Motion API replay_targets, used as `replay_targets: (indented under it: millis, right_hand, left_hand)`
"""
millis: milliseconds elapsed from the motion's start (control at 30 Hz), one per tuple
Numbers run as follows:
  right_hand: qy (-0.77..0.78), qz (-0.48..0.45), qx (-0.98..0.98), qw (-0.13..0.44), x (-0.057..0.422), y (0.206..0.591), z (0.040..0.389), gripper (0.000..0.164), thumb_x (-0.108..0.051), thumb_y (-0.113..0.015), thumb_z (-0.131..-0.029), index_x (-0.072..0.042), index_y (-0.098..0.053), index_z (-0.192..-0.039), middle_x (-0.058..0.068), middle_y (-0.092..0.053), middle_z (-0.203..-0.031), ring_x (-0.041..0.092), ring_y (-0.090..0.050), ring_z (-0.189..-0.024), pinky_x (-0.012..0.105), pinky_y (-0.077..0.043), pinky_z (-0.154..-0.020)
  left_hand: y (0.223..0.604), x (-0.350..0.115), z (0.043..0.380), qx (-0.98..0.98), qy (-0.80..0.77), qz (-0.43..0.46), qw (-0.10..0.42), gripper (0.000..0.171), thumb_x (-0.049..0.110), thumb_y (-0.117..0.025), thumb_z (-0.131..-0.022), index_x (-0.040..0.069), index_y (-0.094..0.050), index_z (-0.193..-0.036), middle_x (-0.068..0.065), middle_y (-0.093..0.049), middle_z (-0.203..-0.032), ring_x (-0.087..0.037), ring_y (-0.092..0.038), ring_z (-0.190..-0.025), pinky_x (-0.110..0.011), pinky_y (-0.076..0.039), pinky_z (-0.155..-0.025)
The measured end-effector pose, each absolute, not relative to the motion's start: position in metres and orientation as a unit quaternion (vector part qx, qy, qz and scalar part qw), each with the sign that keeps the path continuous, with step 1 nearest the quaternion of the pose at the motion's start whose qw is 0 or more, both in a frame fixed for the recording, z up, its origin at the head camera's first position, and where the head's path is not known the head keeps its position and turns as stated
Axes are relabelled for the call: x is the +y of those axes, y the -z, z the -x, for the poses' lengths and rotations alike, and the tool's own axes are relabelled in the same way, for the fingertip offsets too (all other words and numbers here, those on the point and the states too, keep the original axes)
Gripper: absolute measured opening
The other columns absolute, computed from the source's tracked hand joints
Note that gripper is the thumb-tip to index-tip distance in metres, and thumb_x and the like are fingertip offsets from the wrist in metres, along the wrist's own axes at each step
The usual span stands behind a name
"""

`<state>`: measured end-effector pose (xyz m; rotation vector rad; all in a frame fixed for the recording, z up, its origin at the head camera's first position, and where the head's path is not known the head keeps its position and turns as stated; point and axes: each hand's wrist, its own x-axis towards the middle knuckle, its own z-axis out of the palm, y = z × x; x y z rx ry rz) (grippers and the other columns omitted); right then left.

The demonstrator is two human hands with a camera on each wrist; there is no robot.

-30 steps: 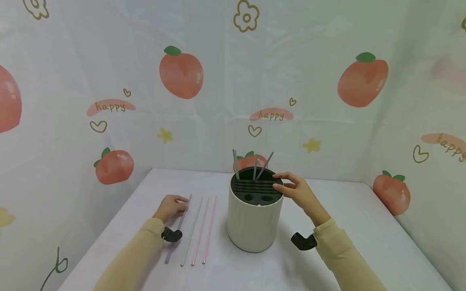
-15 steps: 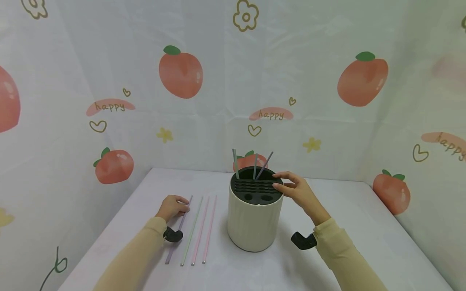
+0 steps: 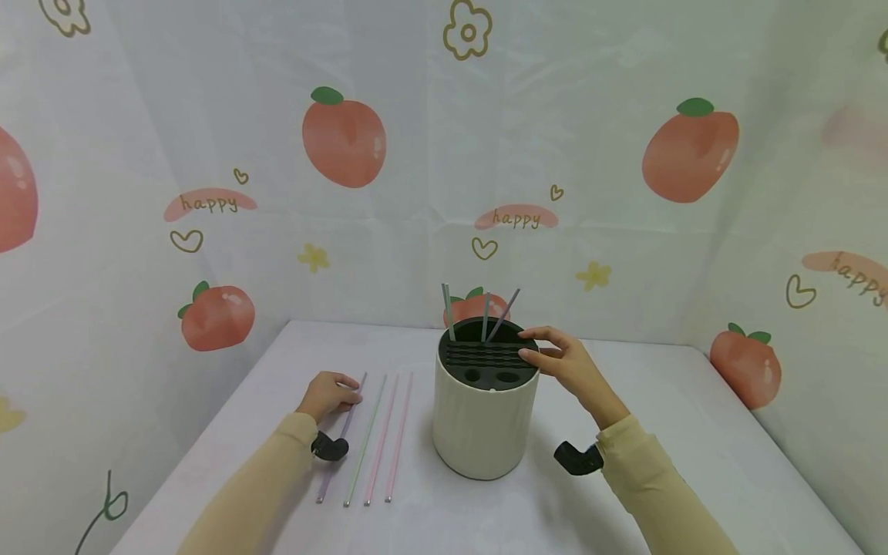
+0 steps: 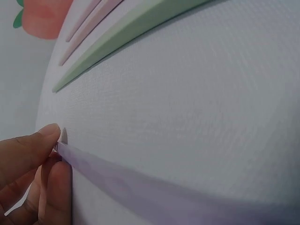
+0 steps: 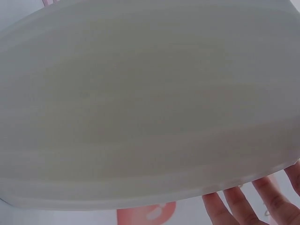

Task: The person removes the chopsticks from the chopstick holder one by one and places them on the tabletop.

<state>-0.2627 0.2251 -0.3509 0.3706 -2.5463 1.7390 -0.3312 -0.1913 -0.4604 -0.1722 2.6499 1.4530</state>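
A pale backdrop printed with red fruit and the word "happy" walls the scene from 9 o'clock through 12 to 3. Before it spreads a white worktop, and near its middle stands a cream container, upright, its black insert slotted across the centre with two round holes at 6 o'clock.

The right hand rests at the container's rim, between 2 and 3 o'clock, its grip fairly wide, thumb and forefinger apart. The left hand is at the container's 9 o'clock; its grip is narrow, thumb and finger pinching the 12 o'clock end of the purple stick.

Toward 3 o'clock from that stick, side by side and apart on the worktop, lie a green stick, a first pink stick and a second pink stick. In the insert's rear compartment stand a greenish pair at 10 o'clock, a pale blue stick near 12, and a shorter-looking purple rod leaning toward 1.
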Motion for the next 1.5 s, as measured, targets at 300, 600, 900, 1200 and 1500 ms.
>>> replay_targets:
  millis: [300, 600, 900, 1200, 1500]
  right_hand:
    - [-0.563, -0.124, -0.817, 0.018, 0.224, 0.350, 0.263, 0.042, -0.026, -0.069, -0.091, -0.010, -0.059, -0.128, 0.013, -0.053, -0.136, 0.007, -0.063, -0.101, 0.038, -0.052, -0.091]
    - [-0.566, -0.129, -0.814, 0.023, 0.225, 0.352, 0.261, 0.041, -0.024, -0.068, -0.091, -0.008, -0.059, -0.127, 0.014, -0.053, -0.136, 0.004, -0.064, -0.098, 0.034, -0.052, -0.089]
    - [-0.571, -0.136, -0.809, 0.025, 0.226, 0.354, 0.264, 0.041, -0.023, -0.068, -0.091, -0.006, -0.058, -0.128, 0.015, -0.052, -0.136, 0.004, -0.064, -0.098, 0.033, -0.051, -0.089]
    - [-0.576, -0.138, -0.805, 0.021, 0.224, 0.354, 0.264, 0.041, -0.022, -0.068, -0.091, -0.007, -0.058, -0.128, 0.015, -0.052, -0.137, 0.003, -0.064, -0.099, 0.036, -0.053, -0.090]
    - [-0.573, -0.132, -0.809, 0.021, 0.224, 0.354, 0.263, 0.041, -0.024, -0.068, -0.091, -0.008, -0.059, -0.127, 0.014, -0.052, -0.137, 0.005, -0.064, -0.099, 0.038, -0.053, -0.091]
  left_hand:
    - [0.458, -0.193, 0.334, 0.867, -0.493, 0.047, 0.058, 0.033, 0.001, -0.076, -0.078, -0.008, -0.067, -0.108, -0.011, -0.069, -0.083, -0.010, -0.062, -0.065, -0.022, -0.056, -0.061]
    - [0.400, -0.165, 0.333, 0.774, -0.632, -0.046, 0.000, 0.040, 0.008, -0.067, -0.091, -0.008, -0.057, -0.126, -0.009, -0.067, -0.103, -0.014, -0.067, -0.092, -0.028, -0.058, -0.086]
    - [0.314, -0.103, 0.312, 0.667, -0.722, -0.183, -0.030, 0.038, 0.004, -0.067, -0.090, -0.011, -0.055, -0.123, 0.003, -0.064, -0.098, -0.008, -0.066, -0.090, -0.025, -0.057, -0.085]
    - [0.308, -0.072, 0.306, 0.676, -0.697, -0.239, 0.021, 0.032, 0.003, -0.068, -0.089, -0.009, -0.060, -0.118, 0.003, -0.067, -0.098, -0.013, -0.067, -0.091, -0.031, -0.056, -0.090]
    - [0.316, -0.066, 0.309, 0.675, -0.688, -0.266, 0.035, 0.026, 0.000, -0.065, -0.090, -0.010, -0.061, -0.113, 0.006, -0.069, -0.094, -0.011, -0.067, -0.093, -0.033, -0.056, -0.092]
